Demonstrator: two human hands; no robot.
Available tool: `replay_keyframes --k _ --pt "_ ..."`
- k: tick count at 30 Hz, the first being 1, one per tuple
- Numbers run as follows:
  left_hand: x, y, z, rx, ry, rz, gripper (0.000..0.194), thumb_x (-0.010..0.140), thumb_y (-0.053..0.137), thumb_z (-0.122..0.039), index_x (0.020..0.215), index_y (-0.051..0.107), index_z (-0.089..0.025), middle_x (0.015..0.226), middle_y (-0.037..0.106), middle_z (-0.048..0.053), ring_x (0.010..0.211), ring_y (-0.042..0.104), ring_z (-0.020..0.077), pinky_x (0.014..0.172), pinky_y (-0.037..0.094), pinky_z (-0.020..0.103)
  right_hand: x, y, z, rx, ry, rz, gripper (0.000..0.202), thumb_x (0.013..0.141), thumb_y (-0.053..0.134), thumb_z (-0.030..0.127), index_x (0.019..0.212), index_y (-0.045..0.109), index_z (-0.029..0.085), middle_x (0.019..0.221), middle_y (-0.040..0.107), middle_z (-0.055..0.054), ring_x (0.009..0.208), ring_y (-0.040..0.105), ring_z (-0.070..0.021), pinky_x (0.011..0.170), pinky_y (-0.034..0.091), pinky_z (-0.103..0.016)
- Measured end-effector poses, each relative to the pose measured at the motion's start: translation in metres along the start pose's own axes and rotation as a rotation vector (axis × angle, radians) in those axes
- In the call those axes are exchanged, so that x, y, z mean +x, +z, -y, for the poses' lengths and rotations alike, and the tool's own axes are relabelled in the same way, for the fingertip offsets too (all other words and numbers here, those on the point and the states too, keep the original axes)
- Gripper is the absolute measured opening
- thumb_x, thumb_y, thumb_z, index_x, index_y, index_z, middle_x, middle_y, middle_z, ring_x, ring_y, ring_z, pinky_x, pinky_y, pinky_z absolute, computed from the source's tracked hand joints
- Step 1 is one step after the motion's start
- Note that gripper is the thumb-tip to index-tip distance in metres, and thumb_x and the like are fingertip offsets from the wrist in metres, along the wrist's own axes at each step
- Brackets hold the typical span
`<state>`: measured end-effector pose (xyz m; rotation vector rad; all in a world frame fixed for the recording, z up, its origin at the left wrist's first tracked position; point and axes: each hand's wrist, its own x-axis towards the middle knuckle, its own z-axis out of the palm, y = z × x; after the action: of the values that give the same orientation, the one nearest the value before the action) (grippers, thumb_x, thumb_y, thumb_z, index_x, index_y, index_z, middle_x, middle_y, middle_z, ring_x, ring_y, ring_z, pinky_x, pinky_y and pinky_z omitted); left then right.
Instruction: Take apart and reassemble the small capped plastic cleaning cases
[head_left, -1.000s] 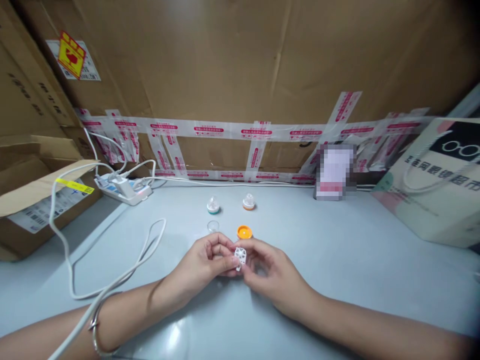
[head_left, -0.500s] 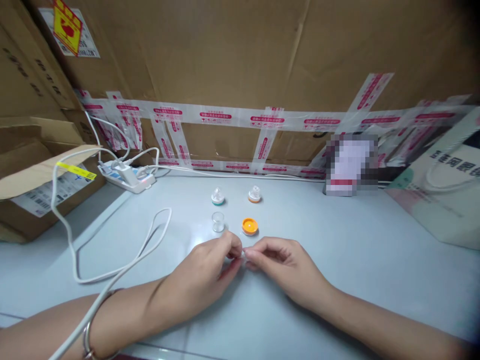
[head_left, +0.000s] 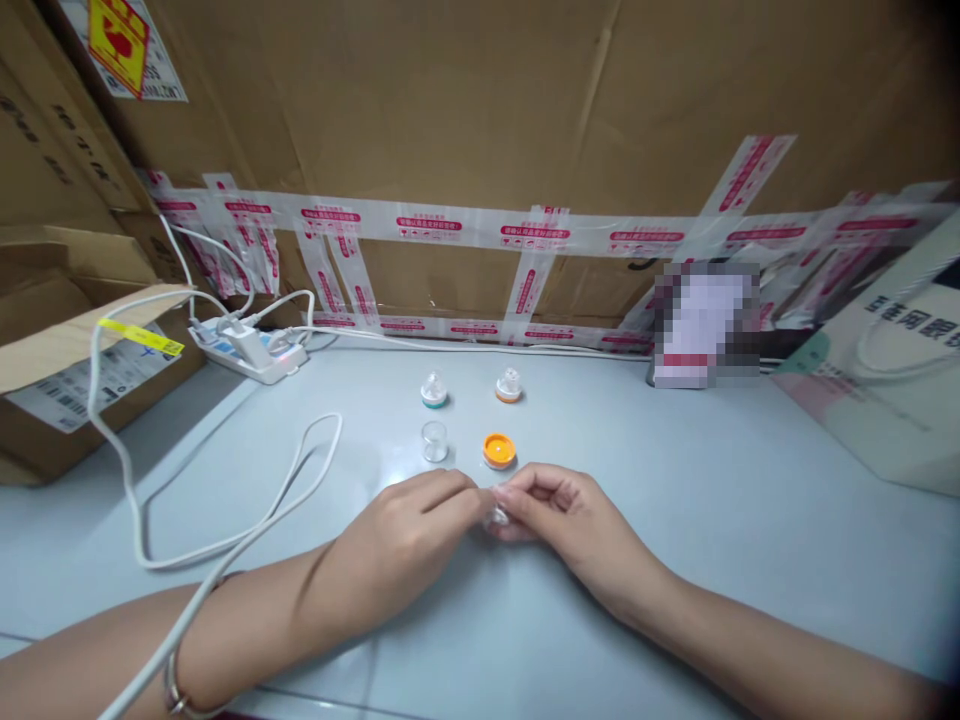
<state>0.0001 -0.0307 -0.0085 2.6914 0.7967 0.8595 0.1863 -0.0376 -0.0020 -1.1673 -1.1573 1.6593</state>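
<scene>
Left hand (head_left: pixel 409 525) and right hand (head_left: pixel 559 510) pinched together on a small clear part (head_left: pixel 496 517), low over the tabletop (head_left: pixel 675 520). Slippery, mostly hidden; loose pinch could drop it, rolling toward orange cap (head_left: pixel 499 450).

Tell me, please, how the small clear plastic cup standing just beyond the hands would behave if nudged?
The small clear plastic cup looks thin-walled and empty, so probably very light. On the smooth grey table it would likely slide or tip easily. Being round, it might roll once toppled.
</scene>
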Motion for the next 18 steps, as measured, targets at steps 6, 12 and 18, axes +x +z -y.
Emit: replay_keyframes --k 6,12,18 --pt "0.007 -0.005 0.001 -0.197 -0.023 -0.001 0.018 0.087 0.046 -0.004 0.093 0.060 -0.014 0.093 0.060 0.007 0.086 0.057 0.0144 0.076 0.048 0.025 0.001 0.001 0.001 -0.138 -0.034 -0.051 0.022 0.076 0.065 0.036 0.072 0.064 0.015 0.058 0.062 0.003 0.055 0.059 -0.0075 0.060 0.052 -0.019" --pt "0.012 -0.010 0.013 -0.280 0.102 -0.019 0.015 0.084 0.049 -0.002 0.091 0.057 -0.013 0.089 0.062 0.008 0.086 0.057 0.0146 0.079 0.046 0.026 0.001 -0.002 0.003 -0.361 -0.157 -0.032 0.020 0.082 0.057 0.033 0.072 0.060 0.016 0.051 0.055 0.005 0.046 0.051 -0.0063 0.048 0.044 -0.018" --pt "0.014 -0.010 0.017 -0.322 0.126 0.022 0.013 0.085 0.047 -0.005 0.090 0.056 -0.013 0.082 0.063 0.007 0.079 0.057 0.0146 0.075 0.046 0.026 -0.001 -0.001 0.007 -0.321 -0.116 0.015 0.022 0.080 0.058 0.036 0.071 0.058 0.016 0.052 0.053 0.005 0.043 0.049 -0.0059 0.045 0.041 -0.018"
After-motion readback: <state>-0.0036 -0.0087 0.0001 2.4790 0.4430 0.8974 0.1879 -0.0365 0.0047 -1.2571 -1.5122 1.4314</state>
